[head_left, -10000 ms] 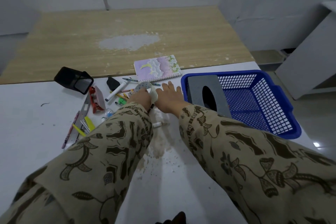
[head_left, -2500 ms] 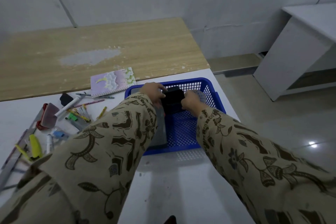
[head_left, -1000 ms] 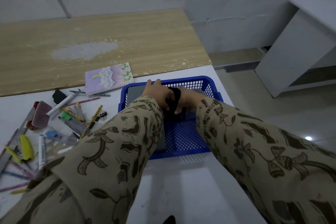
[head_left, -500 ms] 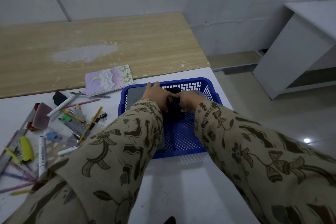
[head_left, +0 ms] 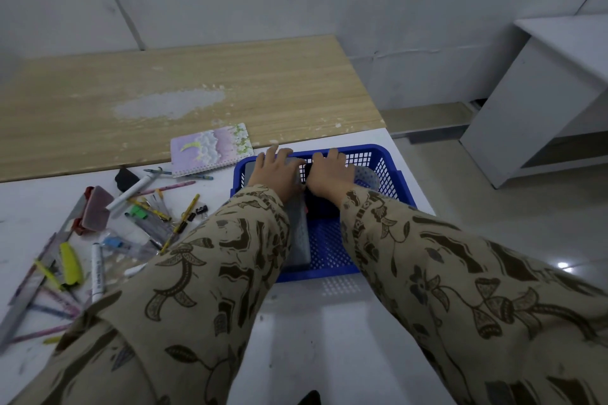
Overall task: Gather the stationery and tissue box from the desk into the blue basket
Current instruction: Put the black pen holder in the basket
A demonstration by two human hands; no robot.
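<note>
1. Both hands are down inside the blue basket [head_left: 388,174], which sits at the right end of the white desk [head_left: 329,322].
2. The left hand [head_left: 275,171] lies flat, fingers spread wide, on top of the grey tissue box [head_left: 298,233] that stands along the basket's left wall. Half a second ago it was curled against the black thing; now it has slid left onto the box and opened out.
3. The right hand [head_left: 330,176] rests palm down, fingers stretched forward, over the black holder [head_left: 320,207] in the middle of the basket. A moment back the two hands were pressed together around it; now they sit side by side, thumbs nearly touching. Whether the right one grips anything underneath, I cannot tell.
4. Ten seconds ago that black holder lay out on the desk on the left, and the hands were busy among the pens.
5. A pale, round dotted thing [head_left: 365,174] leans against the basket's right inner wall.
6. The notebook [head_left: 212,149] with the cloud cover lies where it was, just left of the basket's far corner.
7. The scattered pens and markers [head_left: 144,210], the red stapler [head_left: 93,210] and the ruler [head_left: 36,276] are unmoved on the left of the desk.
</note>
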